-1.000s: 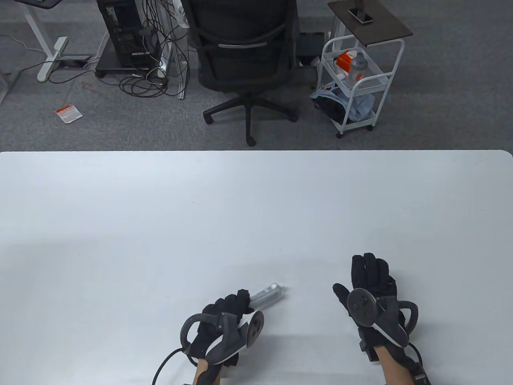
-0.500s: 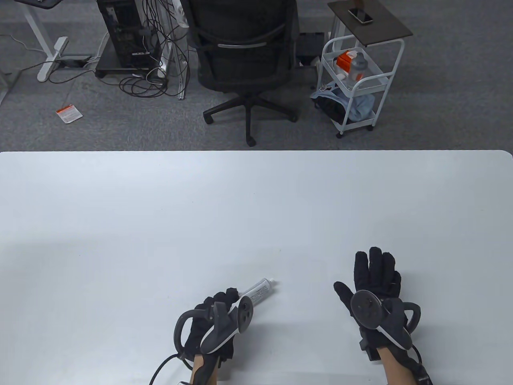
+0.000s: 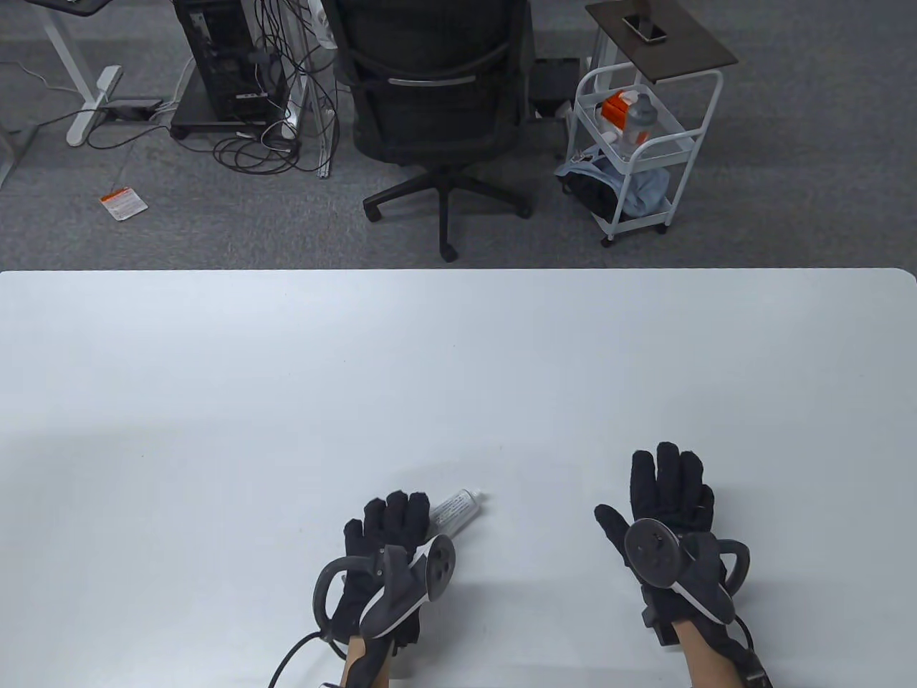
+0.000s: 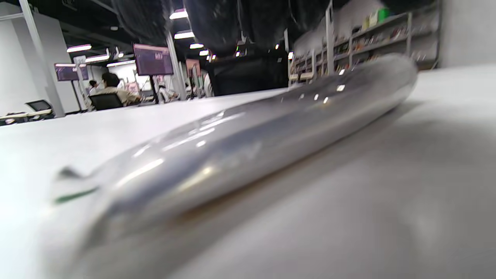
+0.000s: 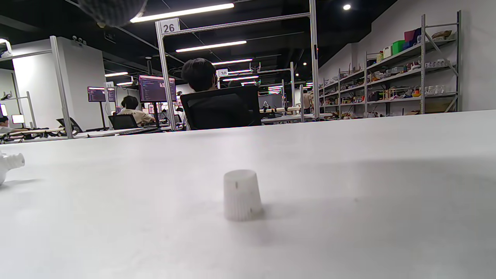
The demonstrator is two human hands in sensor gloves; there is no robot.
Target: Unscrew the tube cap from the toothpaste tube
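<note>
Toothpaste tube (image 3: 458,507) lay on the white bench (image 3: 458,358), lower centre of the table view, nozzle end toward upper right. L hand (image 3: 383,545) sat over its lower-left end w/ fingers stretched out flat, grip apart; contact w/ tube couldn't be told. In L wrist view the tube (image 4: 240,151) lay flat, blurred. Tube cap (image 5: 242,195) stood upright on the bench, off the tube, centre of R wrist view. R hand (image 3: 670,509), lower right, flat, fingers spread, grip apart, holding nothing.
</note>
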